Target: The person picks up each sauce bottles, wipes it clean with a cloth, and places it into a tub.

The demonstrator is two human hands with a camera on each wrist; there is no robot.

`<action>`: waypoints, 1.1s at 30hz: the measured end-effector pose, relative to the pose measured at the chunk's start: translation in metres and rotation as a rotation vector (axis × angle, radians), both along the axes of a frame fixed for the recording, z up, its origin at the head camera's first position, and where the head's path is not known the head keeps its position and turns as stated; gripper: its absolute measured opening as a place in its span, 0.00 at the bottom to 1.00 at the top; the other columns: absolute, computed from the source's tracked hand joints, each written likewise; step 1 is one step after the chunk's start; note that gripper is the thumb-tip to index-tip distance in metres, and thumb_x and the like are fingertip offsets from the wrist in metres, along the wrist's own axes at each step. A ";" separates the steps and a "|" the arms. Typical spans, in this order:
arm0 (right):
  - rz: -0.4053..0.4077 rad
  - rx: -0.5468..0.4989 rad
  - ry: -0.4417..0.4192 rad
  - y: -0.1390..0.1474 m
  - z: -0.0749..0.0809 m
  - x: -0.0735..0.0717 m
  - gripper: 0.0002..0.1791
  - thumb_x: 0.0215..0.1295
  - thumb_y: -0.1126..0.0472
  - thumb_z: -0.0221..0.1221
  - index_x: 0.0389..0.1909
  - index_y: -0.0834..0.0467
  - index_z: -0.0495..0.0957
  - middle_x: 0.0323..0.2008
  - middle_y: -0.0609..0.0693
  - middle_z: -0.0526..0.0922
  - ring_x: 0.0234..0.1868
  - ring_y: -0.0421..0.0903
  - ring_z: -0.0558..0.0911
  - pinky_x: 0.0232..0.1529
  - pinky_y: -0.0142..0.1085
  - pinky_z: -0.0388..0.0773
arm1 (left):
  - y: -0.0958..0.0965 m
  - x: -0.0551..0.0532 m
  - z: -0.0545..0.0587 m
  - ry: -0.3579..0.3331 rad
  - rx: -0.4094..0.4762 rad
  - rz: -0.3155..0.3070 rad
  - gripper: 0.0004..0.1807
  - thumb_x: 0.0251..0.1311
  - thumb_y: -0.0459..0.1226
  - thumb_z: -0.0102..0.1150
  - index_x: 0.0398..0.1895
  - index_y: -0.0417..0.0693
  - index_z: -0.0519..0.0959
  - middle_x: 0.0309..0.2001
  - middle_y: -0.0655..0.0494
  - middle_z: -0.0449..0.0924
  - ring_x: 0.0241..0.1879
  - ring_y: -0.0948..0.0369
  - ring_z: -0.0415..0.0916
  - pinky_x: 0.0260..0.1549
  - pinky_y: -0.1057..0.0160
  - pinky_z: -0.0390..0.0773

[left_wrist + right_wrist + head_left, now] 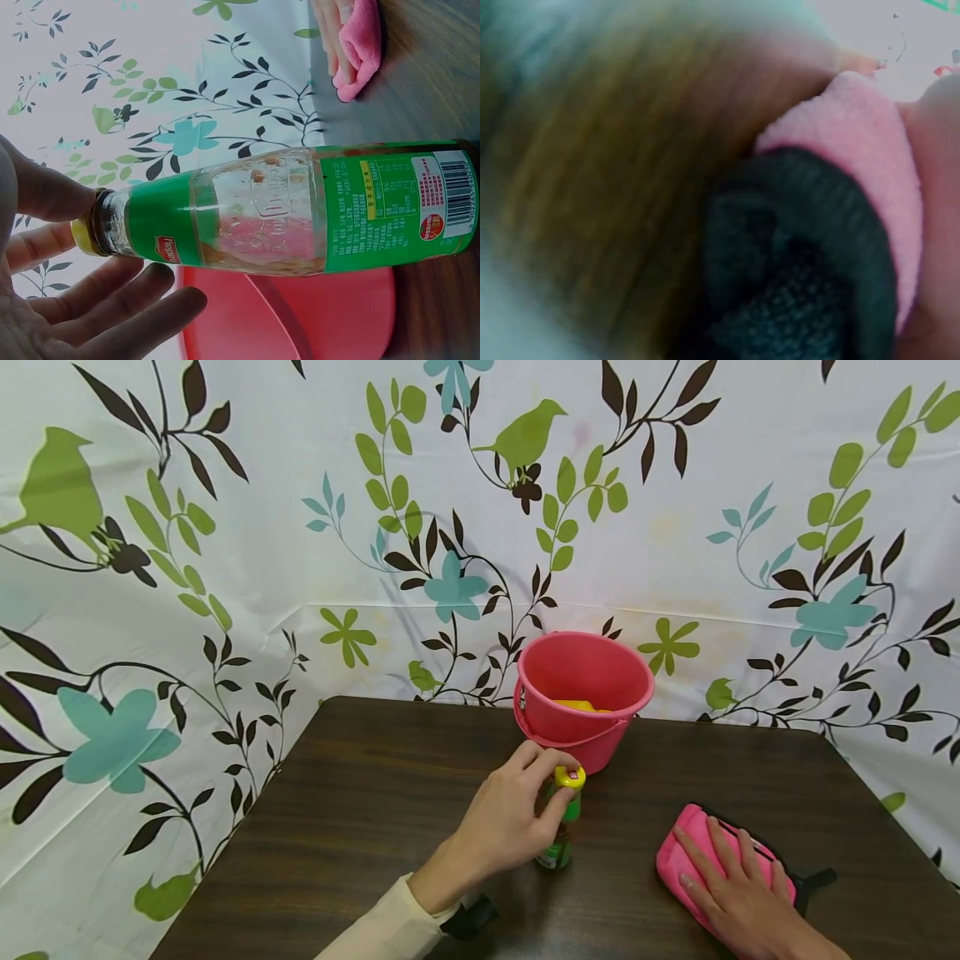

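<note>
A clear glass bottle [555,857] with green labels stands upright at the middle of the table. My left hand [498,822] pinches its yellow cap [570,778] between thumb and index finger. In the left wrist view, the bottle [259,217] appears sideways and see-through, and the other fingers [150,322] extend free beside it. To the right, my right hand [742,893] rests with spread fingers on a pink, fuzzy, cloth-like item [677,853] with black trim. The right wrist view is blurred but shows this pink item [862,142] close up, beside black material.
A pink bucket [585,670] stands just behind the bottle, with something yellow [577,704] partly visible inside. Its handle hangs down in front. The dark wooden table [360,793] ends at a white cloth backdrop [262,552] printed with birds and leaves.
</note>
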State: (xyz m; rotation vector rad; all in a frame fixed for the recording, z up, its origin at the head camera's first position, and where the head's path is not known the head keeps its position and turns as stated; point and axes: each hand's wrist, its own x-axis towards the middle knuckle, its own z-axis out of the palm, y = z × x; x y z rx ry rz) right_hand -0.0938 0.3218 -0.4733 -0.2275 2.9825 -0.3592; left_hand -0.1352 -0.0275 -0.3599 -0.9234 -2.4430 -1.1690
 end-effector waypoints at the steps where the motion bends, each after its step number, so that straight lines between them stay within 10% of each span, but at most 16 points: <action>1: -0.005 0.003 -0.005 0.000 0.001 -0.001 0.41 0.78 0.31 0.48 0.85 0.39 0.50 0.84 0.69 0.42 0.76 0.87 0.43 0.60 0.89 0.37 | 0.000 0.000 0.000 -0.001 -0.005 0.000 0.17 0.67 0.39 0.68 0.58 0.54 0.82 0.47 0.58 0.77 0.37 0.65 0.74 0.35 0.74 0.80; 11: -0.039 -0.003 0.073 0.001 0.021 -0.011 0.44 0.73 0.26 0.50 0.84 0.40 0.57 0.84 0.68 0.50 0.78 0.83 0.47 0.65 0.85 0.39 | 0.000 0.000 0.003 0.049 -0.049 -0.012 0.20 0.67 0.40 0.69 0.62 0.54 0.82 0.53 0.57 0.80 0.40 0.64 0.77 0.39 0.74 0.83; 33: 0.080 0.018 0.289 -0.030 0.133 -0.080 0.44 0.77 0.33 0.50 0.87 0.41 0.47 0.86 0.65 0.43 0.83 0.78 0.37 0.72 0.83 0.36 | 0.000 0.000 0.002 0.058 -0.065 -0.001 0.14 0.67 0.40 0.68 0.55 0.54 0.83 0.52 0.59 0.83 0.42 0.64 0.79 0.42 0.72 0.84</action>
